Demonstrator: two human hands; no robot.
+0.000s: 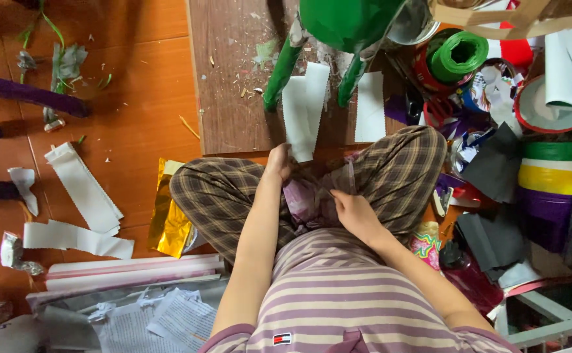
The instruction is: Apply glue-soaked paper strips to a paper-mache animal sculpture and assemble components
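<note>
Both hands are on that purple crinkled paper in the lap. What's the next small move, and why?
Probably pull the purple paper flat between both hands. The left hand pinches its far end near the white strip, the right hand grips the near side, and the sheet between them looks bunched and wrinkled.

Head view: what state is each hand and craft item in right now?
left hand: gripping the end of a white paper strip
right hand: pinching crumpled purple paper in the lap
green ribbon roll: wound, upright
gold foil: creased, on the floor
red scissors: lying down
</note>
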